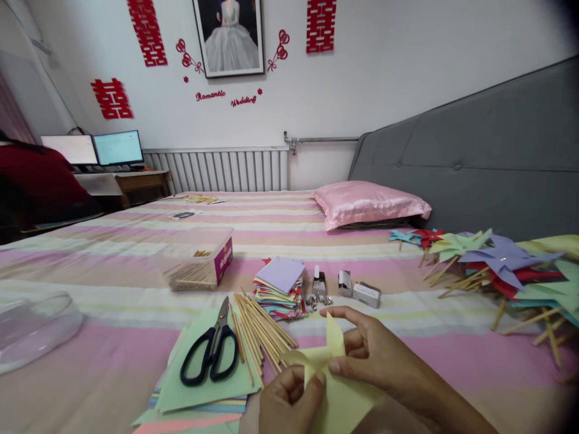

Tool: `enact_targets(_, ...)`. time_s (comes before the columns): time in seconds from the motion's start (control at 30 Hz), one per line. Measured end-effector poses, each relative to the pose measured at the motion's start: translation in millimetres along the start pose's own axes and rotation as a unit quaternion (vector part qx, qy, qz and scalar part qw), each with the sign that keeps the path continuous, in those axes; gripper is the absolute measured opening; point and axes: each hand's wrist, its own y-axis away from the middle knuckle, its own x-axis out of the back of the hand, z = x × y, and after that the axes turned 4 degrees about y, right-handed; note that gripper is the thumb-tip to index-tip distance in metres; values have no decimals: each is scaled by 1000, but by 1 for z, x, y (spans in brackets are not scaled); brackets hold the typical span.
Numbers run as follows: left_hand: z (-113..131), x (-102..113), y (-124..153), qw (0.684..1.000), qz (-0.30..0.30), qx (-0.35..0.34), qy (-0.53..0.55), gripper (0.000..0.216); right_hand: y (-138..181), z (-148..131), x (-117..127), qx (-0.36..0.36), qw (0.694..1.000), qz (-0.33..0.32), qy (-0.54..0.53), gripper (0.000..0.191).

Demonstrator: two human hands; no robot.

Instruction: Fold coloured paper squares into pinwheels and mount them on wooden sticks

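Over the striped bedspread, left hand and right hand pinch yellow paper between them

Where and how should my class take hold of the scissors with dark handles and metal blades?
Grip the scissors by the dark handle loops, coming from the wearer's near side: the loops face the wearer and the blades point away. The left hand looks nearer, but it would probably need to release the pale-yellow paper first.
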Motion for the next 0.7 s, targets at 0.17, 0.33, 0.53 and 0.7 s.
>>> enact_targets(0.17,-4,3,-5,999,12,10,35,37,0,-6,-1,5,999,43,5,62)
enact_targets(0.33,-7,4,-7,999,10,7,43,36,0,-12,-5,22,995,100,4,52)
enact_targets(0.53,0,0,-2,998,20,20,64,32,0,-17,-6,59,983,175,-3,47)
enact_targets(0.7,11,-5,3,988,78,29,130,23,13,-28,-6,111,966,213,98,27)
